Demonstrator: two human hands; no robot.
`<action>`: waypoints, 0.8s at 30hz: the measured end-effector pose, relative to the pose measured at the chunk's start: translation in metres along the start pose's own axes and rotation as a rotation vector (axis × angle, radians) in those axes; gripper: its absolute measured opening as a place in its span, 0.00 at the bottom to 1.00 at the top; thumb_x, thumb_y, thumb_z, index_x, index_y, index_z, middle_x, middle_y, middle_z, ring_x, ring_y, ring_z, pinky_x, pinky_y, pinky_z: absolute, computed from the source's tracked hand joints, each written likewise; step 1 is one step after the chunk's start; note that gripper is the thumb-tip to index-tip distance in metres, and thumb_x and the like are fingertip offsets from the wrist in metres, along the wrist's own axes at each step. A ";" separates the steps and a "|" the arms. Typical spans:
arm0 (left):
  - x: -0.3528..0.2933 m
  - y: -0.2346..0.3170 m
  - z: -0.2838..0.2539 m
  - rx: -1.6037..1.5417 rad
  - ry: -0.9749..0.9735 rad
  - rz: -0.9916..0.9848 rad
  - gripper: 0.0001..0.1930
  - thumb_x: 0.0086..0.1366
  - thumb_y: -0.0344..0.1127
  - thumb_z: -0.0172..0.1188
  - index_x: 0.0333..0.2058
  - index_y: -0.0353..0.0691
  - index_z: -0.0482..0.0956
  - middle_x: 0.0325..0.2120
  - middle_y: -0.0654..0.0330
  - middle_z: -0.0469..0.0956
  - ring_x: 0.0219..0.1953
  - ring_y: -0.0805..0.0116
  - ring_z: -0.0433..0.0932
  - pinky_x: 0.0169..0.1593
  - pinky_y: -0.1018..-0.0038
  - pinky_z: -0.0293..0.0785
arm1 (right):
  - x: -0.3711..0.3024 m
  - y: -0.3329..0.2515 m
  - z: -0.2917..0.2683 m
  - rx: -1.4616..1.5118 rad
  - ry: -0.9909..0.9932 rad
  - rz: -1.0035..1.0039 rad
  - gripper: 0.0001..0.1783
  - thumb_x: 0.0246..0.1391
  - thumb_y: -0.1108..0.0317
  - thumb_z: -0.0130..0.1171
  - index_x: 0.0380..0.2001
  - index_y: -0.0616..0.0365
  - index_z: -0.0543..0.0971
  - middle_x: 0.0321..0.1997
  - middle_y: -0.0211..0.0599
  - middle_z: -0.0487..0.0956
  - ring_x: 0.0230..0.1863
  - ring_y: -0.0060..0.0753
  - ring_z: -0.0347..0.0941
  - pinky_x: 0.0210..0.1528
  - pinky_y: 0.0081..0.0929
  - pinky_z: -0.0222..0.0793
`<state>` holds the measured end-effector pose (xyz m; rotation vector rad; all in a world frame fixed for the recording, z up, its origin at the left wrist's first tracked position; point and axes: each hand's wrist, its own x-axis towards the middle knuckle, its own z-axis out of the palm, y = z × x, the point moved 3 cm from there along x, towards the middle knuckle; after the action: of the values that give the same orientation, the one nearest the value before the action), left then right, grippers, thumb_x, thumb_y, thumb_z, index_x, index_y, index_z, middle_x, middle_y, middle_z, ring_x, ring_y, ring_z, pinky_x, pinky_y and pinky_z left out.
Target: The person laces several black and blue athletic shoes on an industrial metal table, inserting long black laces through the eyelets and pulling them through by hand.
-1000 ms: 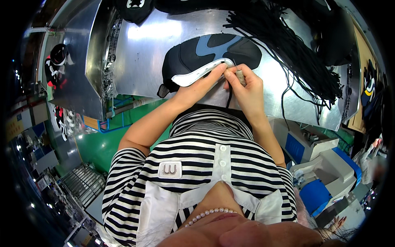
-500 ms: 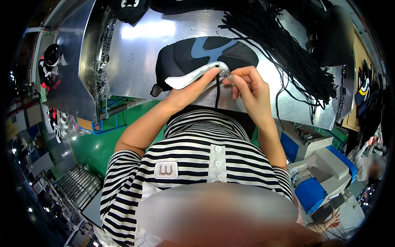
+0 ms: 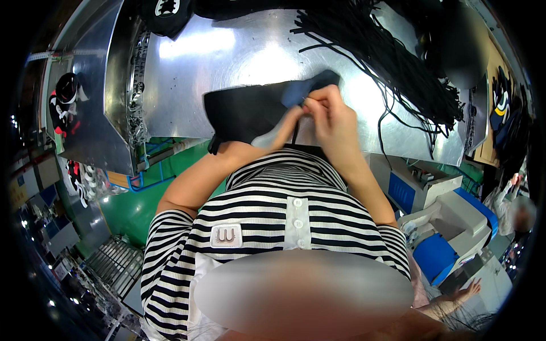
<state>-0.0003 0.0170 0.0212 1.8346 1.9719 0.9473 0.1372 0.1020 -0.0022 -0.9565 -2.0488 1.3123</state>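
Note:
A black shoe upper (image 3: pixel 242 111) with a blue patch is held tilted over the near edge of the metal table, its outline smeared by motion. My left hand (image 3: pixel 256 149) is closed on its near edge, by the pale lining. My right hand (image 3: pixel 334 119) is in a pinch at the upper's right part, close to my left fingertips; what lies between its fingers is too small to make out. A black shoelace (image 3: pixel 295 135) hangs below the fingertips, against the table edge.
Long black laces (image 3: pixel 392 71) lie in a thick bundle across the table's right side, some ends trailing toward the front edge. More black uppers (image 3: pixel 165 17) sit at the far edge. A grey and blue machine (image 3: pixel 449 227) stands at the right, below table height.
The upper has been tipped and shifted left and nearer, so its white lining and blue pattern show less. My right hand has moved slightly left with its fingers still pinched.

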 end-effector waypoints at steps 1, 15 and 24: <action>0.002 0.008 0.003 -0.002 0.142 0.122 0.09 0.63 0.37 0.61 0.34 0.36 0.79 0.28 0.52 0.79 0.24 0.57 0.77 0.29 0.67 0.70 | -0.001 0.000 0.006 -0.073 0.035 -0.024 0.05 0.61 0.73 0.57 0.36 0.62 0.71 0.28 0.47 0.80 0.29 0.49 0.79 0.31 0.36 0.74; 0.008 -0.049 0.008 -0.976 0.090 -0.586 0.22 0.72 0.47 0.55 0.41 0.27 0.80 0.31 0.51 0.83 0.32 0.64 0.84 0.40 0.72 0.81 | 0.041 0.022 -0.039 0.436 -0.061 0.221 0.25 0.46 0.73 0.73 0.49 0.61 0.77 0.41 0.30 0.80 0.33 0.16 0.72 0.36 0.15 0.68; 0.012 -0.052 -0.017 0.038 -0.219 -0.074 0.23 0.60 0.50 0.65 0.46 0.37 0.78 0.35 0.50 0.82 0.38 0.53 0.82 0.41 0.65 0.76 | 0.069 0.051 -0.033 0.538 0.219 0.292 0.12 0.53 0.68 0.69 0.37 0.56 0.75 0.26 0.20 0.71 0.21 0.10 0.60 0.22 0.13 0.54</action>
<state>-0.0528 0.0248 0.0039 1.7878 1.9202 0.6603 0.1337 0.1883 -0.0324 -1.1035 -1.3197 1.7041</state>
